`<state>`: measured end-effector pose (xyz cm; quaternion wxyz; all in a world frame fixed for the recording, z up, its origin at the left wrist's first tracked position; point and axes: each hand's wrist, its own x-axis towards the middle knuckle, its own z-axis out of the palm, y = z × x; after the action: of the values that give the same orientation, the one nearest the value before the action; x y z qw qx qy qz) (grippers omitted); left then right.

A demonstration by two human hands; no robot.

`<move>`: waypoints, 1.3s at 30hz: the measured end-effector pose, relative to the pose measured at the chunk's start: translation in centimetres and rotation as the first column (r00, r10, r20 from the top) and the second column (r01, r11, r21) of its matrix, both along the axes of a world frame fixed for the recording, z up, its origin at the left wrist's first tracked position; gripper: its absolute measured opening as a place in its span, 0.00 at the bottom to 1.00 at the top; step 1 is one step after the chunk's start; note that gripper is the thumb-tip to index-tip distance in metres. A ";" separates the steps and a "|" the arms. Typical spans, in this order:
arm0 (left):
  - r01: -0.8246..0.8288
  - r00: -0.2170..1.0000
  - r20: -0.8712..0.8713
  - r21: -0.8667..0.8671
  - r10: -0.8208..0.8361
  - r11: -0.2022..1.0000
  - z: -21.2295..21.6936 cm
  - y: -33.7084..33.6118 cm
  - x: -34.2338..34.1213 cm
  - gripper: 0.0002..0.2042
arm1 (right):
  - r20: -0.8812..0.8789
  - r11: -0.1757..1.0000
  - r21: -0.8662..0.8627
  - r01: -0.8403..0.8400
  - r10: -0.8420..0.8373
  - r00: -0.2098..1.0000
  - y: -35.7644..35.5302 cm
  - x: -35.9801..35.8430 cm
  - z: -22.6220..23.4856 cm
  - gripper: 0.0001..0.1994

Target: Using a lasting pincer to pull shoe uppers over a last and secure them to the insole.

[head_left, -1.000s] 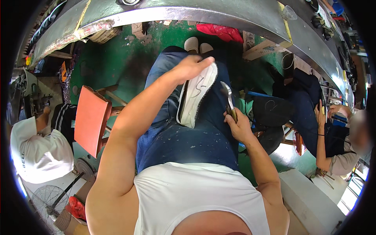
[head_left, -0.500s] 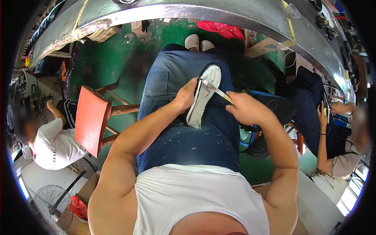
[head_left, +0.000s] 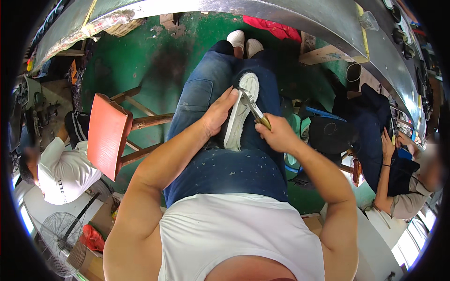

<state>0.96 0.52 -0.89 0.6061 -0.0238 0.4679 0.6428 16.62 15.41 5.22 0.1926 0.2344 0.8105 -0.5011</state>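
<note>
A shoe with a dark upper (head_left: 238, 122) lies sole-up on my lap, its pale, rough-edged underside facing me and its toe pointing away. My left hand (head_left: 219, 112) grips the shoe's left side, the thumb and fingers up near the forepart. In my right hand (head_left: 277, 133) is a pair of lasting pliers (head_left: 256, 110) with curved metal jaws and brass-coloured handles. The jaws touch the left edge of the forepart, close to my left fingertips. Whether they pinch the upper there cannot be made out.
A metal workbench (head_left: 281, 13) curves across the far side. On my left stands a wooden chair with an orange-red panel (head_left: 108, 136); a wire fan (head_left: 61, 241) is behind it. A black stool (head_left: 332, 136) is at my right. Co-workers sit on both sides.
The right hand has drawn in toward the shoe and turned, bringing the pliers steeper, with their curved jaws showing. My legs and the shoe have shifted slightly; the left hand keeps its grip.
</note>
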 end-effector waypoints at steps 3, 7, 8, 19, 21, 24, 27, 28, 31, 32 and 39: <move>0.059 0.995 -0.076 0.003 -0.059 0.998 1.3 1.4 -0.5 0.33 | -0.025 0.972 -0.036 0.233 -0.234 0.972 -2.9 1.6 -2.1 0.15; 0.037 0.993 -0.112 -0.018 -0.038 0.999 1.0 2.4 -0.1 0.33 | 0.019 0.950 -0.063 0.307 -0.306 0.952 -1.2 1.9 -1.0 0.17; 0.027 0.986 -0.165 -0.051 -0.035 0.998 0.6 2.6 0.1 0.32 | 0.130 0.879 -0.336 0.339 -0.313 0.941 0.1 2.0 -0.7 0.19; 0.047 0.960 -0.274 -0.059 -0.061 0.997 1.0 2.9 0.2 0.28 | 0.252 0.744 -0.538 0.397 -0.307 0.918 1.6 1.0 -0.7 0.17; 0.052 0.969 -0.240 -0.054 -0.064 0.997 0.3 2.7 0.2 0.29 | 0.355 0.535 -0.667 0.519 -0.384 0.852 2.6 -0.1 0.1 0.16; 0.071 0.917 -0.386 -0.077 -0.095 0.995 0.1 2.3 0.9 0.30 | 0.206 0.684 -0.534 0.497 -0.465 0.861 2.4 0.1 -2.7 0.16; 0.073 0.824 -0.557 -0.076 -0.103 0.994 -0.6 2.9 0.5 0.30 | 0.071 0.780 -0.361 0.511 -0.524 0.849 2.3 0.8 -3.7 0.16; 0.079 0.846 -0.523 -0.079 -0.108 0.994 -0.1 2.9 0.7 0.30 | 0.135 0.724 -0.496 0.480 -0.481 0.866 2.7 2.0 -2.6 0.17; 0.102 0.862 -0.489 -0.085 -0.131 0.991 0.5 3.0 0.6 0.31 | 0.201 0.563 -0.707 0.429 -0.422 0.884 3.8 2.9 -0.4 0.20; 0.092 0.876 -0.468 -0.069 -0.113 0.993 0.2 2.9 0.6 0.30 | 0.280 0.465 -0.769 0.440 -0.373 0.884 4.4 2.6 0.1 0.21; 0.122 0.801 -0.577 -0.103 -0.160 0.987 -0.8 2.7 0.7 0.29 | 0.310 0.690 -0.623 0.369 -0.216 0.926 4.8 1.2 -1.2 0.14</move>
<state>1.66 3.22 -1.68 0.4785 0.1908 0.6509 0.5577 17.79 20.19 4.04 0.2661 0.3279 0.5017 -0.7550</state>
